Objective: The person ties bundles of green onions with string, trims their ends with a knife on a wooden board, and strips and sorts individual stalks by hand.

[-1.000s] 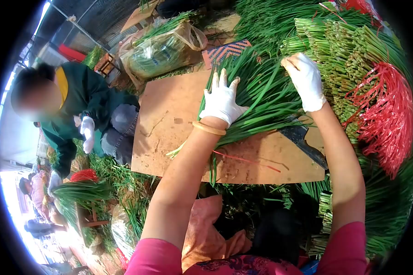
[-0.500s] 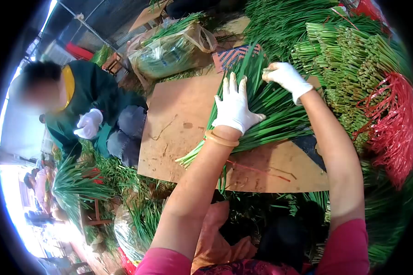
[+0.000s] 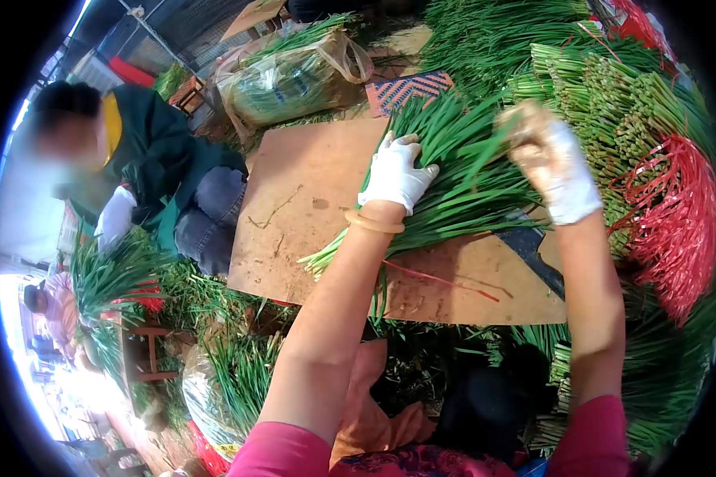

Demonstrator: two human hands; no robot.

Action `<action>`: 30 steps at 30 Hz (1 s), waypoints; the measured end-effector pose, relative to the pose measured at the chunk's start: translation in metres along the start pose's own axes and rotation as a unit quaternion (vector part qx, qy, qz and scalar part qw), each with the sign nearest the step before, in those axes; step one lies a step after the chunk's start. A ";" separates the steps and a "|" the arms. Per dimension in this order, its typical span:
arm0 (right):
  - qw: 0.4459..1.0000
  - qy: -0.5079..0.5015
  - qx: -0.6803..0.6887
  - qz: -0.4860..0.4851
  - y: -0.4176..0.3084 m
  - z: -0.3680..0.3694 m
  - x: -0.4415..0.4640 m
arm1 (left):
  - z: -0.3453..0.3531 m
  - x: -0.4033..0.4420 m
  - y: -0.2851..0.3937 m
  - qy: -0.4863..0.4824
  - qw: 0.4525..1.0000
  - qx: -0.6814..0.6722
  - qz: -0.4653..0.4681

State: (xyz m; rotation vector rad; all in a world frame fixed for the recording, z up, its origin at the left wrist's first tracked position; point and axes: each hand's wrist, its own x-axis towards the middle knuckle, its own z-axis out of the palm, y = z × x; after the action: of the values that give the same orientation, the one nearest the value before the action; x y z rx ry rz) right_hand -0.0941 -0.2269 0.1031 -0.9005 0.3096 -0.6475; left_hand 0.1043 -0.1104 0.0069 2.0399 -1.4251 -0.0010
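Observation:
A loose bunch of garlic chives (image 3: 461,191) lies slantwise on the brown board, pale stem ends at lower left and leaves fanned to upper right. Over its left side is my left hand (image 3: 398,175), in a white glove, with the fingers bent over the leaves and the thumb apart. My right hand (image 3: 553,163), gloved and stained on the palm side, is raised at the leafy end. Its fingers are closed and blurred by motion; a green leaf runs into them. A thin red tie strip (image 3: 441,280) lies under the bunch.
The brown board (image 3: 286,199) is the work surface. Stacked chive bundles (image 3: 605,103) and red plastic strips (image 3: 676,230) are at right. A filled clear bag (image 3: 290,87) stands behind. At left sits a person in a green garment (image 3: 155,143). Loose greens cover the ground.
My right hand has moved right and towards me, turning its palm side into view. My left hand's fingers, spread flat before, are now bent. The person at left has lowered a gloved hand.

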 end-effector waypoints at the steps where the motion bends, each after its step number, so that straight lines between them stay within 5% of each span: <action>1: 0.992 -0.020 0.118 -0.036 -0.020 -0.015 -0.008 | 0.003 0.001 -0.004 -0.001 1.000 0.006 -0.011; 4: 0.950 -0.302 -0.010 -0.076 -0.048 -0.018 -0.039 | -0.008 0.002 -0.004 -0.009 0.999 -0.042 -0.027; 6: 0.901 -0.337 -0.267 -0.050 -0.033 0.005 -0.074 | -0.010 0.004 -0.003 -0.031 0.997 -0.063 -0.043; 8: 0.789 -0.351 -0.503 -0.019 -0.013 0.030 -0.108 | -0.011 0.005 -0.002 -0.044 0.996 -0.059 -0.044; 11: 0.674 -0.307 -0.669 -0.059 0.010 0.027 -0.126 | -0.008 0.006 -0.004 -0.031 0.996 -0.076 -0.044; 12: 0.652 -0.285 -0.697 -0.089 0.015 0.025 -0.129 | -0.009 0.002 0.001 0.048 0.994 -0.094 -0.018; 15: 0.614 -0.245 -0.750 0.029 0.010 0.030 -0.143 | -0.042 -0.010 0.020 -0.004 0.999 -0.036 0.017; 19: 0.735 -0.243 -0.577 0.261 0.043 0.019 -0.158 | -0.068 -0.034 0.060 -0.256 0.932 0.255 -0.002; 20: 0.728 -0.235 -0.582 0.274 0.052 0.023 -0.159 | -0.070 -0.030 0.052 -0.286 0.935 0.194 -0.075; 22: 0.738 -0.241 -0.626 0.074 0.085 0.018 -0.162 | -0.067 -0.012 0.035 -0.314 0.924 0.122 -0.182; 26: 0.765 -0.128 -0.621 -0.108 0.124 0.036 -0.136 | -0.074 -0.003 -0.004 -0.215 0.947 -0.058 -0.230; 27: 0.793 -0.071 -0.603 -0.061 0.121 0.050 -0.124 | -0.082 -0.006 -0.011 -0.179 0.937 -0.148 -0.262; 29: 0.754 0.003 -0.642 -0.142 0.157 0.038 -0.094 | -0.098 -0.013 -0.021 -0.068 0.852 -0.418 -0.308; 30: 0.636 -0.102 -0.749 -0.153 0.178 0.037 -0.090 | -0.112 -0.018 -0.019 -0.031 0.824 -0.481 -0.297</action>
State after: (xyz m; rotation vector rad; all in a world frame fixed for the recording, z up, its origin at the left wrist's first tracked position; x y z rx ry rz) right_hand -0.0754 -0.0665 -0.0194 -2.6893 0.4846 -0.4779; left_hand 0.1517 -0.0354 0.0801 1.4863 -0.5204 -0.8741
